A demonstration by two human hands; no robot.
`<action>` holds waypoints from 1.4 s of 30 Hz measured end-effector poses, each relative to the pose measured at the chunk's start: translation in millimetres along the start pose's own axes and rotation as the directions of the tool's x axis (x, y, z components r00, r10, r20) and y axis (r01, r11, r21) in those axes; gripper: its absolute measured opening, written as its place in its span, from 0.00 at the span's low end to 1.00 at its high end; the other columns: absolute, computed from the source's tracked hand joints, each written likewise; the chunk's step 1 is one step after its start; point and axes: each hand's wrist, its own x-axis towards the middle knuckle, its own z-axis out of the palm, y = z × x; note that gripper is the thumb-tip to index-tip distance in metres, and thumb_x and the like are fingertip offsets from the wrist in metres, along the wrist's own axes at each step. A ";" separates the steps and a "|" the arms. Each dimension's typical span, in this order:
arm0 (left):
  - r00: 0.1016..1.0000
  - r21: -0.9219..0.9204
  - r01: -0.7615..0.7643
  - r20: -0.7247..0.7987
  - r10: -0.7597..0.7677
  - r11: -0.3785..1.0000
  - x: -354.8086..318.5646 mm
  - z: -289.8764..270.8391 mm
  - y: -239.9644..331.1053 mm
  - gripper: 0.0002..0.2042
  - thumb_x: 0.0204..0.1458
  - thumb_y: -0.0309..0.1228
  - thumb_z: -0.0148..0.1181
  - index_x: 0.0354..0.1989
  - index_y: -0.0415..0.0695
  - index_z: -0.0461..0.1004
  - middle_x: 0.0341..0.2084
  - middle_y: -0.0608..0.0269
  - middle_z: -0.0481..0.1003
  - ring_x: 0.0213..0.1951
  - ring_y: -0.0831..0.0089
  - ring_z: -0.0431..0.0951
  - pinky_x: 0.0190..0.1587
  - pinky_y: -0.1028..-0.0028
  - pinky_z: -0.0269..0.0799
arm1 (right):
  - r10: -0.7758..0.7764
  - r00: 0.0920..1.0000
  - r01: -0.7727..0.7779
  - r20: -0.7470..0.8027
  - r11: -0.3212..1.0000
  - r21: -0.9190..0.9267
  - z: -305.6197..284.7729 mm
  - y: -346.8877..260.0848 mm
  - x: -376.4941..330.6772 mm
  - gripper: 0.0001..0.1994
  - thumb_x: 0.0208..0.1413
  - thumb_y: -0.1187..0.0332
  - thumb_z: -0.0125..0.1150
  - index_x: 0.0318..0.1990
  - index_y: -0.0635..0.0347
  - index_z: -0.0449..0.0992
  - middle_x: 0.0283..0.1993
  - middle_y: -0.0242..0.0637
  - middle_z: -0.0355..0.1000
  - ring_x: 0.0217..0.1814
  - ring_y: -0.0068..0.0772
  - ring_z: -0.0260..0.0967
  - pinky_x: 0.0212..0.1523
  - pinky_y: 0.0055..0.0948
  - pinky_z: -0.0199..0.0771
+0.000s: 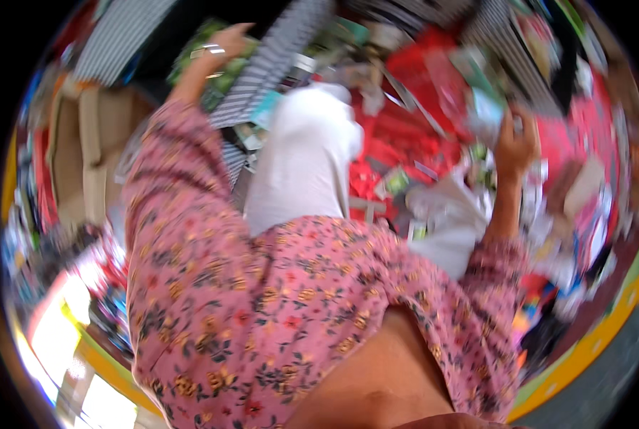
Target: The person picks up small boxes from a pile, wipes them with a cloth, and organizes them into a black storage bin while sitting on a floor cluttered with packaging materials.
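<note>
My left hand (228,43), with metal bands at its wrist, reaches to the upper left over a green leafy-patterned package (209,68). One finger is stretched out and the hand looks open; blur hides whether it touches the package. On the right, my right hand (517,141) has its fingers curled in. They seem to close on the edge of a pale, see-through plastic packet (485,111), though motion smears the contact. Red plastic sheeting (412,93) lies between the hands, strewn with small packages.
Grey-and-white striped panels (273,61) stand along the far side. An opened cardboard box (94,150) is at the left. White plastic bags (448,207) and mixed packaging lie by my right arm. My light-trousered knee (301,150) juts into the middle. A yellow edge (591,354) curves at lower right.
</note>
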 end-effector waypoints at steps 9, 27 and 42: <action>0.796 -0.094 -0.550 -0.360 0.486 0.830 -29.8 -99.5 255.5 0.15 0.54 0.31 0.50 0.49 0.40 0.67 0.38 0.60 0.74 0.38 0.75 0.75 0.45 0.79 0.67 | 0.333 0.941 -0.331 -0.057 0.876 -0.351 -34.5 65.2 -11.6 0.10 0.45 0.65 0.56 0.26 0.64 0.75 0.21 0.43 0.70 0.23 0.34 0.68 0.28 0.31 0.65; 0.844 -0.636 -0.359 0.091 0.529 0.683 42.6 5.5 363.4 0.13 0.46 0.29 0.51 0.38 0.33 0.70 0.23 0.59 0.74 0.24 0.76 0.72 0.27 0.76 0.69 | -0.212 0.269 0.474 0.940 0.878 0.062 152.0 88.4 -276.8 0.15 0.47 0.66 0.52 0.45 0.46 0.70 0.37 0.40 0.70 0.39 0.37 0.70 0.30 0.35 0.72; 0.835 -0.718 -0.332 0.077 0.544 0.611 29.5 22.9 348.0 0.12 0.54 0.28 0.47 0.44 0.35 0.69 0.33 0.58 0.74 0.35 0.74 0.76 0.41 0.78 0.70 | -0.112 0.316 0.440 0.942 0.897 -0.041 176.7 100.9 -295.9 0.14 0.36 0.66 0.58 0.35 0.57 0.74 0.36 0.45 0.66 0.28 0.39 0.71 0.25 0.34 0.71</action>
